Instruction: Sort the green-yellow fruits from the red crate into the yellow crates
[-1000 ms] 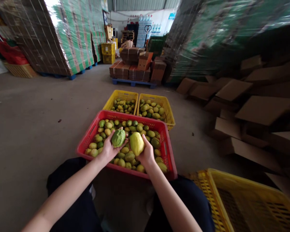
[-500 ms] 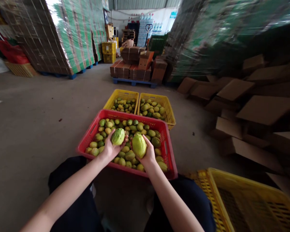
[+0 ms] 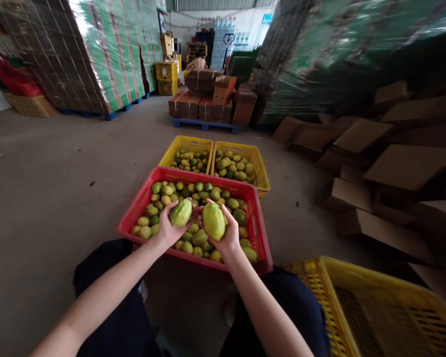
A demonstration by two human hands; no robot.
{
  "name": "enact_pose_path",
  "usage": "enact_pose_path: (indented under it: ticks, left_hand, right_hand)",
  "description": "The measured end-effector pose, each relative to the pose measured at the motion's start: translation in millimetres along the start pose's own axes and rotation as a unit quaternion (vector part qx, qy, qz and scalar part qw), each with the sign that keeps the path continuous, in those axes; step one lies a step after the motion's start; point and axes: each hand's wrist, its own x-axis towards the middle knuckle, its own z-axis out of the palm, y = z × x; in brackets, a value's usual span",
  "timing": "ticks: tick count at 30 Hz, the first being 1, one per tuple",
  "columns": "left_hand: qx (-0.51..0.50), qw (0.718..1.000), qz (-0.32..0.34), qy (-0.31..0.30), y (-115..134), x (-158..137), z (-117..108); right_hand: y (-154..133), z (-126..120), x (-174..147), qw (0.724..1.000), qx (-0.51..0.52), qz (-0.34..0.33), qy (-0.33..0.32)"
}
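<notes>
My left hand (image 3: pixel 167 225) is closed around an oval, lightly ridged green fruit (image 3: pixel 181 212), papaya-like in shape. In my right hand (image 3: pixel 228 231) is a bigger, yellower fruit (image 3: pixel 214 221) of the same sort, its top face uncovered. The two fruits are side by side with a small gap between them, and the fingertips partly hide behind them. Both hands hover over a red crate (image 3: pixel 262 243) that holds many green and yellow fruits (image 3: pixel 199 238) like these.
Two yellow crates of fruit (image 3: pixel 258 163) stand just beyond the red one. A yellow crate (image 3: pixel 342 297) is at my right knee. Flattened or loose cardboard boxes (image 3: pixel 409 166) pile up on the right. A blue pallet (image 3: pixel 206 125) carries bundled cartons; a person (image 3: pixel 197 63) is behind it.
Both fruits have stayed in my hands. They are turned slightly, and my right fingers have spread a little further up around the right fruit.
</notes>
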Motion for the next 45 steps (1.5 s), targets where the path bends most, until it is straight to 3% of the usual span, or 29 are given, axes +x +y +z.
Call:
enact_pose_path:
  ticks: [3,7,12,22,27,31,38,41,45]
  left_hand:
    - [-0.022,1.0,0.016,-0.008,3.4,3.8,2.7]
    - [-0.06,0.998,0.024,0.0,0.4,10.8,10.5]
    - [-0.064,0.997,0.005,-0.047,-12.7,18.5,20.5]
    - [-0.037,0.997,-0.01,-0.069,-8.2,18.2,25.4]
    - [-0.093,0.995,0.01,-0.035,-15.9,25.9,19.8]
    - [-0.139,0.99,0.005,0.033,-25.9,32.4,14.9]
    - [-0.137,0.987,0.014,0.079,-36.6,33.2,12.1]
    - [-0.116,0.991,0.022,0.063,-33.3,34.7,13.1]
    - [-0.005,0.998,0.069,-0.006,-21.4,33.3,19.1]
  right_hand:
    - [-0.2,-2.5,4.5,0.999,-0.001,-0.031,-0.032]
    - [2.5,-6.3,13.9,0.997,0.05,-0.058,-0.029]
    - [0.5,-6.1,22.3,0.991,0.119,-0.06,-0.023]
    - [-5.6,-1.4,18.0,0.991,0.102,-0.073,-0.042]
    - [-1.5,-1.9,22.2,0.984,0.168,-0.052,0.014]
    - [3.7,-4.1,31.7,0.972,0.219,-0.011,0.078]
    - [4.3,-7.5,39.0,0.969,0.188,0.02,0.158]
    - [1.8,-3.1,32.8,0.975,0.172,0.012,0.138]
    - [-2.7,0.5,21.6,0.992,0.111,-0.049,0.029]
